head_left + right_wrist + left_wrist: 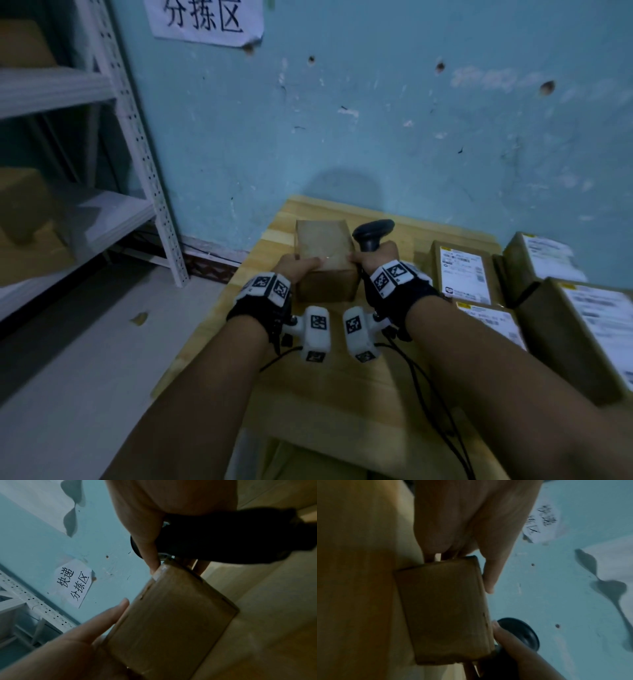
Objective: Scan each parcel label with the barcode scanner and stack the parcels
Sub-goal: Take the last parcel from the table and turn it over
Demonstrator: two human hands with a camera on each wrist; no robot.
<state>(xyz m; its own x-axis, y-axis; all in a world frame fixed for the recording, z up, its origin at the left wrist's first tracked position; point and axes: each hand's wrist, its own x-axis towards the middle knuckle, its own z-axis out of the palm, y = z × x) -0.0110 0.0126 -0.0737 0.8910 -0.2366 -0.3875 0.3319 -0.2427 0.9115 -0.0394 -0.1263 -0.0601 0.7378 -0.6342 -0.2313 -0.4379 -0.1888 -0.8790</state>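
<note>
**Colour and Pattern Survey: Sorting Table**

The table point(342, 394) is pale yellow wood with lengthwise plank lines. The parcel point(323, 260) standing on it is plain brown card with no print showing. The barcode scanner point(372, 232) just beside that parcel is black. The labelled parcels point(462, 270) at the table's right edge are brown, each bearing a white label with black print and a small yellow mark. The wrist bands point(265, 294) over the table are black with white blocks carrying black-and-white square codes. The wall point(376, 120) behind the table is scuffed light blue; its paper sign point(205, 20) is white with black characters. The shelving point(137, 137) left of the table is white, perforated.
</note>
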